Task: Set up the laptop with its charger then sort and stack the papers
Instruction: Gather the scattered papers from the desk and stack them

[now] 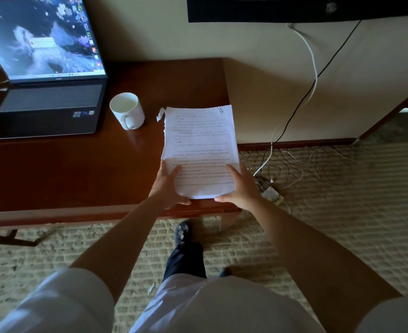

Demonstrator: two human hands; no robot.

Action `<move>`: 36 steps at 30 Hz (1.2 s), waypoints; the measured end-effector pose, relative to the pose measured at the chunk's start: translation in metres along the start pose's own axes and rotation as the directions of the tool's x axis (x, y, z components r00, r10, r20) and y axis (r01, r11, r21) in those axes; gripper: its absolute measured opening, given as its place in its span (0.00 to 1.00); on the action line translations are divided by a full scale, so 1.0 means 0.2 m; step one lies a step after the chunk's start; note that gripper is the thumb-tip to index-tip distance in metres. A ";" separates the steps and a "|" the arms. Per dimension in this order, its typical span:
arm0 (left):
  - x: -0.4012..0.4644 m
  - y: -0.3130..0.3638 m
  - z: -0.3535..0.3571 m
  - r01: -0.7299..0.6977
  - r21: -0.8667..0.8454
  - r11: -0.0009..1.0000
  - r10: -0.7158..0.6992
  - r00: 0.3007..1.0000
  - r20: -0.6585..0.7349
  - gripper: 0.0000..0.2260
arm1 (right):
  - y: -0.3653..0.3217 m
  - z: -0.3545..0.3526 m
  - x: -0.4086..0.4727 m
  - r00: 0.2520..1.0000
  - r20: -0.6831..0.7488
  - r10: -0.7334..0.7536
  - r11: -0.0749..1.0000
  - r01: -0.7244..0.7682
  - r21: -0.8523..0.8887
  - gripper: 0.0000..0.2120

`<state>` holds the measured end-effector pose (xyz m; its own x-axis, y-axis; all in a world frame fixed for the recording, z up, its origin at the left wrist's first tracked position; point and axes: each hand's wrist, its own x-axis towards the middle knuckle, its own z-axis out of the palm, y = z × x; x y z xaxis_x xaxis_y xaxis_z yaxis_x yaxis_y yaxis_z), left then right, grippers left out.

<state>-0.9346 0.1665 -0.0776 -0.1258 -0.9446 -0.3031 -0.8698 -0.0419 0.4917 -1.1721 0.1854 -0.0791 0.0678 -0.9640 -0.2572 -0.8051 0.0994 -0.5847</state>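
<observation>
White sleeves (61,299) fill the bottom of the frame, and from them we follow two bare forearms up to the middle. Our left hand (168,186) lies flat at the lower left corner of the papers (199,150), fingers straight along the stack's left edge and thumb stretched along its near edge; it presses rather than grasps. Our right hand (240,187) mirrors it at the lower right corner, fingers straight along the right edge and thumb pointing left along the near edge, likewise flat and not curled round anything. Between the two hands the papers rest as one squared stack of printed sheets on the right end of the desk (78,169), their near edge close to the desk's front edge. We note a paper clip (220,109) at the stack's upper right corner and a torn strip (160,114) jutting from the upper left.

Left of the papers, and apart from them, a white mug (127,110) stands upright with its handle toward the camera. Farther left, in the upper left of the frame, the laptop (47,75) sits open on the desk with its screen lit. At right, a white cable (311,58) and a black cable (318,75) run down the wall to the carpet (342,212), where a white charger brick (272,195) lies among loose cords just beside the desk's corner. Below the desk edge we see one dark shoe (182,233).
</observation>
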 end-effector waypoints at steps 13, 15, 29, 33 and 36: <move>-0.01 0.03 -0.03 -0.006 -0.069 0.998 0.006 1.000 0.004 0.53 | -0.01 0.00 0.04 0.996 0.078 0.036 0.998 -0.033 -0.045 0.53; 0.00 0.03 -0.02 -0.003 -0.057 0.998 0.002 1.000 -0.005 0.52 | -0.02 0.00 0.04 0.996 0.080 0.035 0.998 -0.030 -0.062 0.53; 0.00 0.04 -0.03 0.006 0.053 0.999 -0.006 1.000 -0.001 0.51 | -0.02 -0.02 0.07 0.992 0.119 0.036 0.998 -0.031 -0.048 0.52; -0.01 0.04 -0.04 0.022 0.071 0.997 -0.022 1.000 0.000 0.51 | -0.03 -0.05 0.05 0.994 0.104 0.030 0.998 -0.025 -0.054 0.49; -0.02 0.05 -0.07 0.024 0.076 0.997 -0.027 0.999 0.040 0.54 | -0.05 -0.07 0.05 1.000 -0.010 0.014 0.981 -0.016 -0.191 0.45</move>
<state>-0.9358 0.1644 -0.0607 -0.1215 -0.9294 -0.3486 -0.9064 -0.0393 0.4207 -1.1714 0.1706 -0.0643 0.0506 -0.9648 -0.2580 -0.9039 0.0657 -0.4228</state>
